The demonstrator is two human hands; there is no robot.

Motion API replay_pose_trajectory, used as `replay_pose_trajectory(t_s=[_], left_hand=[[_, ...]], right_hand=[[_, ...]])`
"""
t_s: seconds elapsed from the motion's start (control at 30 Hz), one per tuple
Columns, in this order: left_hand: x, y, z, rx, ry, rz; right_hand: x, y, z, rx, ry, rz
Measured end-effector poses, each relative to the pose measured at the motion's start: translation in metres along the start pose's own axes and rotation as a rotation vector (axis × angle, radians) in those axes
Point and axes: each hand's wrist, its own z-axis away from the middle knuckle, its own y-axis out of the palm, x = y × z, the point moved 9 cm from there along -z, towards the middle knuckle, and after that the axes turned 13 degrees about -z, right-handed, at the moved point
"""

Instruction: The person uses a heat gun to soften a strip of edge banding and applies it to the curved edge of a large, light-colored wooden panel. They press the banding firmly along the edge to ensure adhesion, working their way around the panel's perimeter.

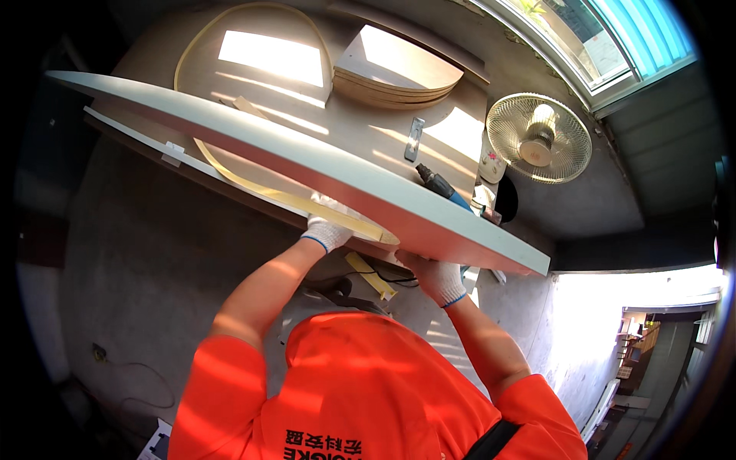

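Note:
A long board [337,172] with a white edge and a pinkish face stands tilted across the table in front of me. My left hand [328,226], in a white knit glove, is closed around a pale yellow edging strip [261,186] just below the board. The strip crosses over the glove, and its rounded end lies near the board's lower side. My right hand [441,280], also gloved, grips the board's lower side toward its right end. Its fingertips are partly hidden. The strip's far part [184,54] loops across the table behind the board.
On the table [360,126] lie a stack of curved panels [399,65], a small metal tool [415,139] and a blue power tool with black nozzle [437,182]. A fan [539,138] stands right. Another yellow piece [369,276] and a dark cable [395,277] are below my hands.

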Motion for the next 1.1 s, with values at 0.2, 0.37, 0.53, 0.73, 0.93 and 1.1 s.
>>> replay_pose_trajectory(t_s=[0.2,0.37,0.53,0.73,0.93,1.1], left_hand=[[0.056,0.004,0.005,0.081,-0.099,0.120],[-0.025,-0.009,0.002,-0.037,0.000,0.141],[-0.062,-0.060,0.019,0.091,0.063,0.510],[-0.014,-0.066,0.023,0.153,0.040,0.180],[0.042,-0.031,0.014,0.239,-0.094,-0.061],[0.014,-0.001,0.014,-0.119,-0.178,-0.146]], right_hand=[[0.006,0.001,-0.001,0.030,-0.076,0.044],[0.006,0.001,-0.002,0.016,-0.042,-0.082],[0.000,0.000,-0.003,0.039,-0.001,-0.014],[-0.002,0.005,0.002,0.122,-0.129,0.190],[-0.005,0.000,-0.002,0.032,-0.069,0.016],[0.014,-0.001,-0.005,0.041,-0.051,-0.060]])
